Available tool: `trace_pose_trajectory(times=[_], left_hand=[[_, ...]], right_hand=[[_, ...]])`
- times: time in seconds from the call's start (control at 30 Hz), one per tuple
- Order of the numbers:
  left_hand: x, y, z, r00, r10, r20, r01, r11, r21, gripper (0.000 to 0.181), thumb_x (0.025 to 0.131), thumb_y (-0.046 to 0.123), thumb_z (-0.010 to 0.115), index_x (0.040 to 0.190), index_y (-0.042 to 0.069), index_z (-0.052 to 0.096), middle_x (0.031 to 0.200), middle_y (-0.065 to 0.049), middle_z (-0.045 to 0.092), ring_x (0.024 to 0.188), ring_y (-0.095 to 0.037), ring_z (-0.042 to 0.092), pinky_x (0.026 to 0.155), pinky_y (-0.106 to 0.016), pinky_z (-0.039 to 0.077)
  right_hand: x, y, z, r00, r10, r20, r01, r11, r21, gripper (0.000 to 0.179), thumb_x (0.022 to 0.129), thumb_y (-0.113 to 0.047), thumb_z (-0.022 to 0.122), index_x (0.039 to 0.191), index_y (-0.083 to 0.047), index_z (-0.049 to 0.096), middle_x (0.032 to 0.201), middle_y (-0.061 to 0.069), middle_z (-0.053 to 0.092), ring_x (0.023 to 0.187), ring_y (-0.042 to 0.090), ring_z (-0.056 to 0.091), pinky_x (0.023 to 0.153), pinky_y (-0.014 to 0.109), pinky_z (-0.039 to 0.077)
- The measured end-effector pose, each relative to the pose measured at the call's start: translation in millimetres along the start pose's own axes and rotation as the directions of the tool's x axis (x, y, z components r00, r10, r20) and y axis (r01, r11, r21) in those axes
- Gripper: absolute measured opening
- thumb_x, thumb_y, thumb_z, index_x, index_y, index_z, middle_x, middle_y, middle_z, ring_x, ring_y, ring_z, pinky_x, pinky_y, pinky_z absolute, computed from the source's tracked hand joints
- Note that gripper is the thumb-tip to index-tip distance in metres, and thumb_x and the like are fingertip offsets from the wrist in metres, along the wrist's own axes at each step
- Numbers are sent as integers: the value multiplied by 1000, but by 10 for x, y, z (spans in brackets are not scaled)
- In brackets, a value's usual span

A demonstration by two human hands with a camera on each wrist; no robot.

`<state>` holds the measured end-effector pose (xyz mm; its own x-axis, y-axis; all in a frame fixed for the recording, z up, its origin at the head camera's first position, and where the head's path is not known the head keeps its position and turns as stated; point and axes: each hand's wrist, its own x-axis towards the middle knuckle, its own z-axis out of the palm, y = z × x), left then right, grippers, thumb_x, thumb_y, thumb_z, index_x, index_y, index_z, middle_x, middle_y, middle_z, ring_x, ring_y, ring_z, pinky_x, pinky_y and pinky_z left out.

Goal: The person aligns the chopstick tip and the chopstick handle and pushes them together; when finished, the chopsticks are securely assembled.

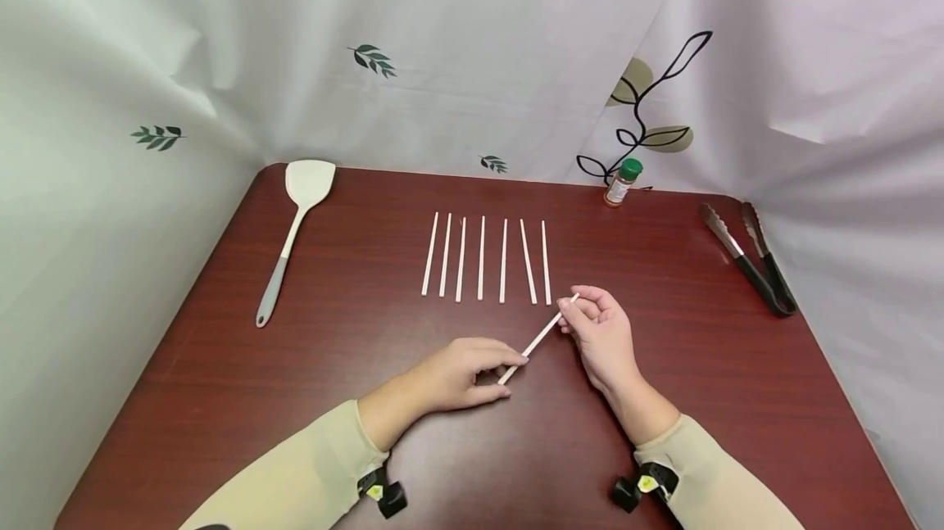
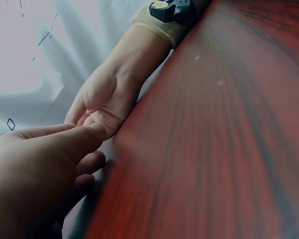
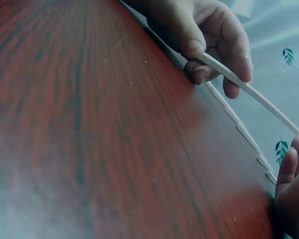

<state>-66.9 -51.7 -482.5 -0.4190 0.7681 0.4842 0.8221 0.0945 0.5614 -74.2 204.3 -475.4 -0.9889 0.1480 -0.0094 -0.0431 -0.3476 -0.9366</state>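
Note:
A thin white chopstick [image 1: 542, 334] slants up to the right between both hands, over the middle of the table. The left hand [image 1: 466, 373] holds its lower end between thumb and fingers. At the upper end, the right hand [image 1: 603, 342] pinches it with thumb and fingertips. In the right wrist view the chopstick [image 3: 269, 105] is raised off the tabletop, thumb and fingers of the left hand [image 3: 222, 35] around its near end. The left wrist view has both hands close together, the chopstick hidden behind the fingers. Beyond the hands, several similar chopsticks [image 1: 482, 260] lie side by side in a row.
A white spatula [image 1: 309, 182] with a grey handle lies at the left of the dark red table [image 1: 184, 415]. By the back edge stands a small green-capped spice jar [image 1: 618, 187]. Black-handled metal tongs [image 1: 752, 274] lie spread at the right. Pale patterned curtain [image 1: 472, 63] encloses the table.

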Motion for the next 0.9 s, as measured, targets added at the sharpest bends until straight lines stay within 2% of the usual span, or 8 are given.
trace_pose_trajectory(times=[0.17,0.3,0.4,0.5,0.63,0.77,0.8,0.9], left_hand=[[50,1,55,998,61,2,-61,997,40,52,85,14,92,131,-2,72,124,-11,75,117,-16,70,104,-23,50],[120,20,136,1000,15,-12,-14,996,86,48,88,20,90,130,4,73,121,-5,74,109,-12,69,100,-21,51],[211,20,182,999,-38,-19,41,988,147,47,88,28,90,128,10,74,119,0,73,108,-11,68,100,-24,51],[328,-16,214,996,-89,-25,92,969,230,50,87,36,90,129,13,74,120,3,72,113,-12,66,104,-29,49],[479,-87,246,989,-145,-37,149,937,316,53,86,43,90,129,16,74,121,4,70,115,-14,64,107,-33,47],[611,-155,291,981,-180,-70,193,907,375,51,86,45,88,127,18,75,123,4,69,118,-18,63,105,-38,48],[645,-170,304,979,-185,-82,202,901,383,50,86,45,88,126,18,75,124,4,69,119,-19,62,104,-39,49],[751,-228,346,972,-210,-111,237,880,412,52,85,47,89,126,19,75,127,3,66,122,-20,60,102,-42,49]], right_hand=[[57,9,-23,998,-58,14,59,994,-92,40,96,16,68,130,21,48,90,6,77,71,9,69,62,22,58],[141,-3,-60,994,-101,45,108,972,-209,38,97,11,70,130,21,55,92,11,76,74,8,69,64,23,58],[216,-26,-84,987,-130,95,153,937,-315,38,100,5,70,133,18,58,99,18,74,78,9,68,66,24,58],[316,-57,-114,980,-146,133,188,893,-410,36,103,-1,68,135,15,61,106,23,69,82,11,66,68,25,58],[497,-112,-159,983,-154,104,185,850,-493,32,109,-12,61,131,10,66,114,24,67,88,16,66,71,25,58],[724,-149,-249,979,-187,77,199,814,-546,37,113,-21,53,125,9,71,120,24,67,100,21,64,76,23,57],[785,-154,-279,976,-200,88,214,800,-560,38,113,-21,52,124,9,72,122,23,67,103,21,63,77,23,56],[954,-177,-366,960,-231,158,279,730,-625,39,114,-20,47,124,7,74,124,22,67,108,20,59,81,21,52]])
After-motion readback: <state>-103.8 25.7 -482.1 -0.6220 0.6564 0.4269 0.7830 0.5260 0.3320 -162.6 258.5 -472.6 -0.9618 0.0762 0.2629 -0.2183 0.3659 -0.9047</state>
